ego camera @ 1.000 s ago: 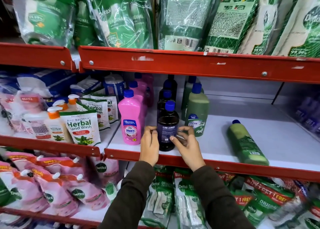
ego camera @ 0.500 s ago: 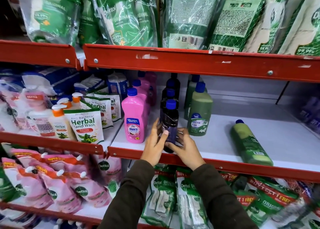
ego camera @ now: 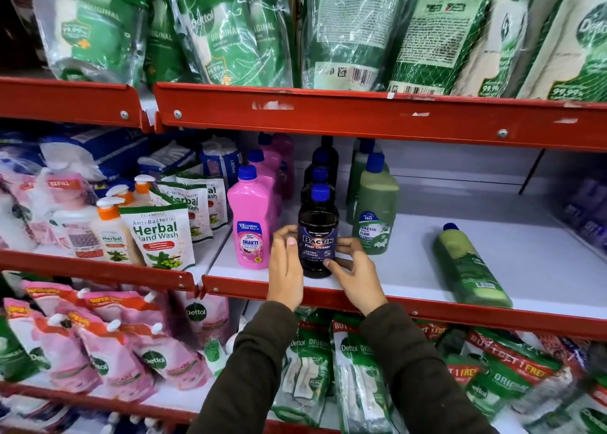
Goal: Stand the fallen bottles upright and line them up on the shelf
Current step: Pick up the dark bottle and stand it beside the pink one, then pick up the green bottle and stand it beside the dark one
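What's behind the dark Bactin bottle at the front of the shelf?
Behind the dark Bactin bottle stands a row of more dark bottles with blue caps, running toward the shelf's back. Only their caps and shoulders show; their bodies and labels are hidden, so the count is uncertain.

A dark bottle (ego camera: 318, 233) with a blue cap stands upright at the front of the white shelf (ego camera: 410, 269), its label facing out. The left hand (ego camera: 285, 267) touches its left side with the fingers curled round it, and the right hand (ego camera: 356, 274) touches its right side, thumb on the lower label. Just left stands a pink bottle (ego camera: 251, 223), just right a green bottle (ego camera: 376, 215), each heading a row running back. Well to the right, a second green bottle (ego camera: 469, 266) lies on its side, cap pointing to the back. Herbal hand wash pouches (ego camera: 157, 233) fill the neighbouring shelf on the left.
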`<control>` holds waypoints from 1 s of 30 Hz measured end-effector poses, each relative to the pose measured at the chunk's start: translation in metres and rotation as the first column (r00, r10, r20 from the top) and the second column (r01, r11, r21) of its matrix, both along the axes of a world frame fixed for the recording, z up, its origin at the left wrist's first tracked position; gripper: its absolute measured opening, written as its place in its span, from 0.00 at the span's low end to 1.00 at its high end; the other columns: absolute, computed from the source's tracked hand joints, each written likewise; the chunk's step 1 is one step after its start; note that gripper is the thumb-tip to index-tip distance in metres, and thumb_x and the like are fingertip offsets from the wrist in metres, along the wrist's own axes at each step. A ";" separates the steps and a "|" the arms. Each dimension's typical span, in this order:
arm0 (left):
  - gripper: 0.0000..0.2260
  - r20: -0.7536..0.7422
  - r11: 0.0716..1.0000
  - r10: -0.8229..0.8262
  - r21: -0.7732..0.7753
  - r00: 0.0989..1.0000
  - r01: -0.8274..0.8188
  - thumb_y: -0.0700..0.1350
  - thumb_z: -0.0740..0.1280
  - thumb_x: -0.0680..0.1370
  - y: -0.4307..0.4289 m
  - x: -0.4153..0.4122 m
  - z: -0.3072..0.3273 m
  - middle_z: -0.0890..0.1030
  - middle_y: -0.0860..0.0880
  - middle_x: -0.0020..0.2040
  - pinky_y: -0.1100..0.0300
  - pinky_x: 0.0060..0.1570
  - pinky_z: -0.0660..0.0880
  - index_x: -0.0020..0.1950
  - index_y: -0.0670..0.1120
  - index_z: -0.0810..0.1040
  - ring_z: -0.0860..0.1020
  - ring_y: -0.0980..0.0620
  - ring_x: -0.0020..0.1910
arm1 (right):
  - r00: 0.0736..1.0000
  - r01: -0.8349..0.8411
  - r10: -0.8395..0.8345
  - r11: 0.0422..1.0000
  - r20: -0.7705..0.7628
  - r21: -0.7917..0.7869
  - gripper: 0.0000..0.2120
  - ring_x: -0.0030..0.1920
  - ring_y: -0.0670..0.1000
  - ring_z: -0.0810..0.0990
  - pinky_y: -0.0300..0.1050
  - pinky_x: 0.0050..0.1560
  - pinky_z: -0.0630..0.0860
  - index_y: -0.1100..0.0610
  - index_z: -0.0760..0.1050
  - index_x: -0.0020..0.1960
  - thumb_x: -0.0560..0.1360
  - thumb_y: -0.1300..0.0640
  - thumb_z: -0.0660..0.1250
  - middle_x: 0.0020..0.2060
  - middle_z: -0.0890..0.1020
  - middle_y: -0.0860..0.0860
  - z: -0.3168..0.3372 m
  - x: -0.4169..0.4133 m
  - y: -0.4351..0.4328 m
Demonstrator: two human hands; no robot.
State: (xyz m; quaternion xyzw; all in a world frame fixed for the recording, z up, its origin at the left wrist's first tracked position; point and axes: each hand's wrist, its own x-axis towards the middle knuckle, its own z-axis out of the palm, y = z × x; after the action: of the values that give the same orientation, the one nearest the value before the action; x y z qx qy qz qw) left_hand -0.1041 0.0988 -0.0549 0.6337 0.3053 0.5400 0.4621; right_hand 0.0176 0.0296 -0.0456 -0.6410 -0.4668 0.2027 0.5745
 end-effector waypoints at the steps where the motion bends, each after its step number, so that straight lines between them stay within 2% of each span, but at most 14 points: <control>1: 0.14 -0.004 1.000 0.004 0.010 1.000 -0.004 0.52 0.53 0.82 -0.001 0.000 0.000 0.78 0.44 0.61 0.42 0.63 0.76 0.62 0.48 0.71 0.78 0.46 0.61 | 1.000 -0.002 0.002 1.000 -0.004 0.000 0.17 0.57 0.48 0.81 0.34 0.60 0.78 0.54 0.70 0.59 0.75 0.65 0.70 0.56 0.81 0.52 0.001 -0.001 -0.001; 4: 0.13 -0.010 0.998 0.047 0.050 0.999 -0.046 0.50 0.55 0.82 -0.004 0.002 -0.001 0.77 0.45 0.61 0.43 0.64 0.75 0.63 0.47 0.71 0.77 0.49 0.61 | 0.999 -0.006 0.006 1.000 -0.051 0.010 0.20 0.59 0.47 0.80 0.36 0.60 0.78 0.52 0.69 0.62 0.75 0.65 0.71 0.57 0.80 0.49 0.000 -0.002 -0.003; 7: 0.13 0.005 0.987 0.131 0.088 0.991 -0.131 0.48 0.59 0.81 -0.009 0.005 -0.003 0.74 0.48 0.65 0.43 0.68 0.72 0.67 0.51 0.68 0.74 0.50 0.66 | 0.988 0.015 -0.004 0.997 -0.152 0.073 0.26 0.66 0.49 0.74 0.44 0.67 0.73 0.52 0.67 0.67 0.74 0.63 0.73 0.65 0.75 0.49 -0.001 -0.001 -0.006; 9: 0.16 0.092 0.968 0.237 0.065 0.967 -0.243 0.44 0.60 0.80 -0.018 0.008 -0.004 0.73 0.49 0.66 0.42 0.67 0.71 0.67 0.54 0.66 0.73 0.48 0.67 | 0.972 0.037 -0.004 0.989 -0.233 0.140 0.24 0.67 0.50 0.73 0.42 0.68 0.72 0.52 0.67 0.67 0.75 0.65 0.71 0.67 0.74 0.50 -0.001 0.002 -0.011; 12: 0.17 0.190 0.931 0.326 0.103 0.926 -0.349 0.39 0.59 0.77 -0.039 0.016 -0.007 0.74 0.47 0.63 0.42 0.61 0.72 0.65 0.52 0.68 0.74 0.46 0.59 | 0.962 0.088 -0.025 0.970 -0.272 0.225 0.18 0.66 0.51 0.77 0.44 0.69 0.72 0.53 0.71 0.61 0.76 0.68 0.69 0.64 0.78 0.52 -0.002 0.008 -0.025; 14: 0.15 0.178 0.942 0.271 0.154 0.946 -0.298 0.40 0.59 0.78 -0.056 0.030 -0.006 0.75 0.48 0.60 0.47 0.59 0.73 0.64 0.51 0.69 0.74 0.49 0.56 | 0.963 0.141 -0.070 0.954 -0.259 0.264 0.15 0.63 0.51 0.79 0.45 0.68 0.75 0.58 0.72 0.58 0.75 0.70 0.69 0.61 0.80 0.54 -0.003 0.018 -0.040; 17: 0.14 0.137 0.968 0.143 0.188 0.980 -0.167 0.40 0.59 0.79 -0.075 0.058 0.000 0.75 0.49 0.59 0.52 0.59 0.73 0.63 0.51 0.70 0.75 0.50 0.55 | 0.960 0.222 -0.148 0.917 -0.236 0.330 0.11 0.59 0.44 0.81 0.38 0.63 0.76 0.65 0.73 0.57 0.76 0.70 0.68 0.58 0.81 0.53 0.002 0.043 -0.064; 21: 0.15 -0.023 0.986 -0.078 0.143 0.997 0.080 0.42 0.61 0.81 -0.090 0.101 0.008 0.75 0.50 0.62 0.56 0.55 0.74 0.67 0.52 0.68 0.76 0.49 0.55 | 0.939 0.344 -0.322 0.880 -0.122 0.327 0.14 0.64 0.49 0.79 0.44 0.68 0.73 0.58 0.76 0.62 0.78 0.67 0.64 0.61 0.81 0.52 0.018 0.095 -0.098; 24: 0.21 -0.216 0.958 -0.287 -0.063 0.933 0.280 0.43 0.62 0.81 -0.098 0.146 0.010 0.75 0.47 0.66 0.58 0.55 0.74 0.74 0.50 0.63 0.77 0.48 0.56 | 0.856 0.504 -0.516 0.846 0.031 0.174 0.19 0.64 0.53 0.78 0.46 0.68 0.71 0.55 0.76 0.66 0.77 0.68 0.62 0.61 0.81 0.53 0.020 0.142 -0.121; 26: 0.29 -0.314 0.899 -0.420 -0.276 0.852 0.341 0.50 0.64 0.80 -0.100 0.172 0.010 0.76 0.44 0.68 0.50 0.62 0.75 0.78 0.45 0.58 0.79 0.42 0.61 | 0.805 0.591 -0.572 0.798 0.157 -0.118 0.21 0.68 0.59 0.74 0.50 0.69 0.67 0.55 0.73 0.70 0.77 0.62 0.63 0.64 0.79 0.56 0.021 0.164 -0.127; 27: 0.34 -0.397 0.883 -0.450 -0.329 0.800 0.334 0.57 0.63 0.78 -0.102 0.182 0.010 0.77 0.43 0.69 0.46 0.64 0.75 0.79 0.45 0.57 0.78 0.40 0.64 | 0.796 0.605 -0.567 0.740 0.212 -0.295 0.22 0.70 0.61 0.73 0.53 0.70 0.64 0.54 0.71 0.71 0.78 0.56 0.64 0.66 0.79 0.56 0.020 0.172 -0.130; 28: 0.37 -0.490 0.886 -0.456 -0.333 0.743 0.324 0.62 0.61 0.76 -0.106 0.191 0.009 0.76 0.43 0.70 0.46 0.66 0.74 0.79 0.45 0.58 0.77 0.41 0.66 | 0.805 0.591 -0.536 0.683 0.255 -0.429 0.23 0.70 0.61 0.72 0.55 0.71 0.62 0.54 0.70 0.72 0.78 0.52 0.63 0.67 0.78 0.56 0.019 0.178 -0.135; 30: 0.37 -0.606 0.922 -0.387 -0.264 0.694 0.283 0.67 0.59 0.75 -0.110 0.201 0.007 0.75 0.44 0.72 0.49 0.69 0.71 0.77 0.45 0.63 0.75 0.43 0.69 | 0.842 0.537 -0.457 0.666 0.286 -0.517 0.22 0.68 0.60 0.74 0.56 0.71 0.64 0.55 0.72 0.70 0.79 0.47 0.62 0.66 0.78 0.58 0.016 0.182 -0.140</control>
State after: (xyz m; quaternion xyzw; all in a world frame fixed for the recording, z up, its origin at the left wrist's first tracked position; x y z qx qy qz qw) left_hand 0.0968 -0.0111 -0.0478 0.7889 0.3645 0.1690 0.4649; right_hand 0.1997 -0.1108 -0.0295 -0.8989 -0.2263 0.1272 0.3528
